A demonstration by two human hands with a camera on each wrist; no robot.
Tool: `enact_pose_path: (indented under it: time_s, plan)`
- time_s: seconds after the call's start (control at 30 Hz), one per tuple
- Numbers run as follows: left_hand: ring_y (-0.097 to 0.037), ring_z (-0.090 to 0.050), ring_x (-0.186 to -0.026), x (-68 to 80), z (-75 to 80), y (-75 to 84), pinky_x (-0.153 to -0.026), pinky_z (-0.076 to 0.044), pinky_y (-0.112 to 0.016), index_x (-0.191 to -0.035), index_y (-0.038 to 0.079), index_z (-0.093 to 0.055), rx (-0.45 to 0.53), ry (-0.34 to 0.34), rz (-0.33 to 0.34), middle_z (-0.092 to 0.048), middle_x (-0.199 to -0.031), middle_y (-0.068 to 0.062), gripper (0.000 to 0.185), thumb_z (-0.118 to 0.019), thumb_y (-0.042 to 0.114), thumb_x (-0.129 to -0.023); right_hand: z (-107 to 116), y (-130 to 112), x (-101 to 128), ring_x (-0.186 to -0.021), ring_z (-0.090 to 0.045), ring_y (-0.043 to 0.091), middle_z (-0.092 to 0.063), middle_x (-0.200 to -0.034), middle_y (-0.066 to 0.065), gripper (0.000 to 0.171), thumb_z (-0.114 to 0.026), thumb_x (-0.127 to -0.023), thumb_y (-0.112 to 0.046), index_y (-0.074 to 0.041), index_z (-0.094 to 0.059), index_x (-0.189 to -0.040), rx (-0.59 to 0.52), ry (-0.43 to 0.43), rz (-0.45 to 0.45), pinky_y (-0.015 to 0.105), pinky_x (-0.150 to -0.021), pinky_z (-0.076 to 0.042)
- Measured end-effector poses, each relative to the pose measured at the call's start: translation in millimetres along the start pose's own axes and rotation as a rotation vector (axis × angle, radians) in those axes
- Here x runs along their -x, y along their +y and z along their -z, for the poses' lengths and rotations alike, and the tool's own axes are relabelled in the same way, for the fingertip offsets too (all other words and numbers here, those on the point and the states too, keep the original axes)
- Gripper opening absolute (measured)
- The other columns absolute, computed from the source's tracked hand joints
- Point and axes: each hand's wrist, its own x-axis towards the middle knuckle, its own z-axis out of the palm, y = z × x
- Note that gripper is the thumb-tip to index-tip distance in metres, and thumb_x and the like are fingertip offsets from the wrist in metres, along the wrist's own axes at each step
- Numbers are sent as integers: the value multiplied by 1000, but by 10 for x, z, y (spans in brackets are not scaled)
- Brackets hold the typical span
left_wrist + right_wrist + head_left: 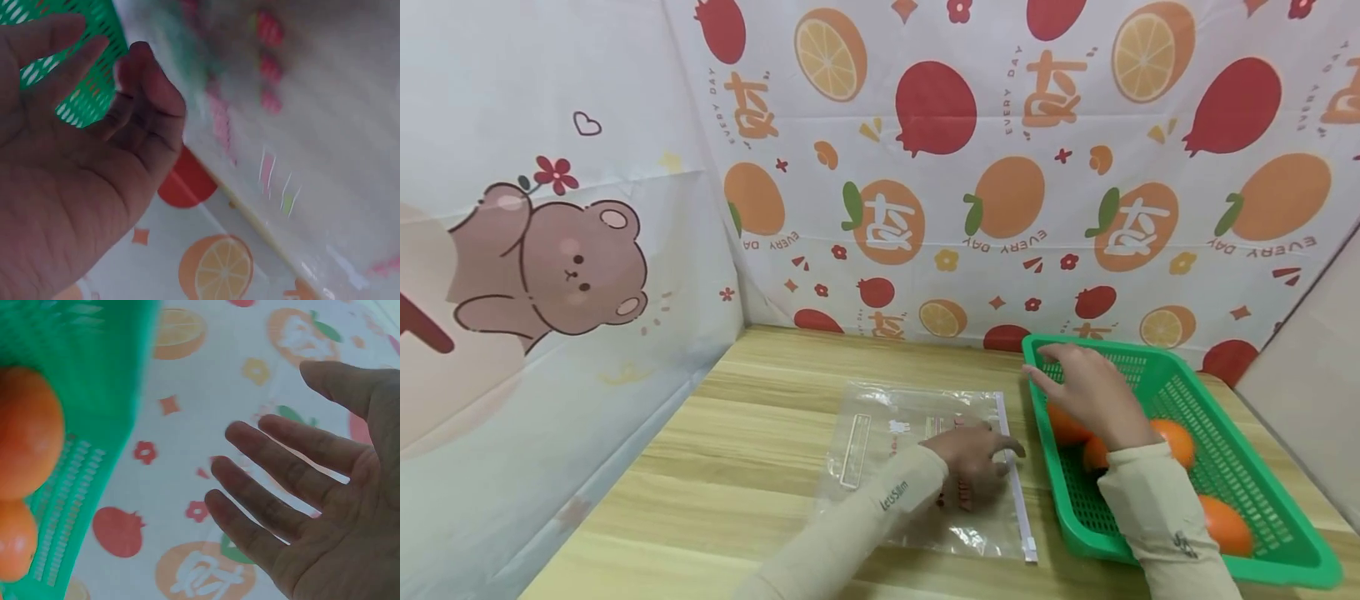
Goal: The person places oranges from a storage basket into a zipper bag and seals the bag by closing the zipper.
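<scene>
A clear plastic zip bag [876, 458] with small printed pictures lies flat on the table, its white slider strip [1017, 492] on the right. Above that strip side is my left hand [973, 454], fingers loosely bent and holding nothing; its palm shows in the left wrist view. My right hand [1093, 392] hovers over the left rim of a green plastic basket [1251, 458], fingers spread and nothing in them. Several round orange fruits [1225, 525] lie inside the basket, some partly hidden by my right hand and sleeve. Two orange fruits [28, 434] show in the right wrist view.
The wooden table [700, 475] meets a fruit-patterned cloth wall [955, 275] at the back. A cloth with a bear print [580, 267] hangs on the left. On the right a pale wall [1307, 358] stands close to the basket.
</scene>
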Motion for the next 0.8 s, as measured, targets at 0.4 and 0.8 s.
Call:
enact_pose_path:
  time_s: [0.4, 0.8]
  plan:
    - [-15, -57, -75, -32, -242, 29, -64, -50, -30, -122, 37, -58, -125, 6, -10, -59, -108, 2, 21, -62, 39, -101, -26, -171, 145, -111, -62, 41, -68, -121, 21, 54, -61, -102, -41, 2, -61, -133, -88, 69, 18, 62, -93, -48]
    - [-2, -55, -70, -59, -191, -17, -63, -46, -21, -97, 24, -62, -4, 115, -51, -59, -81, 14, 20, -56, 42, -104, -20, -171, 210, -112, -62, 40, -68, -120, 20, 62, -55, -102, -51, 0, -59, -137, -142, 83, -11, 63, -93, -48]
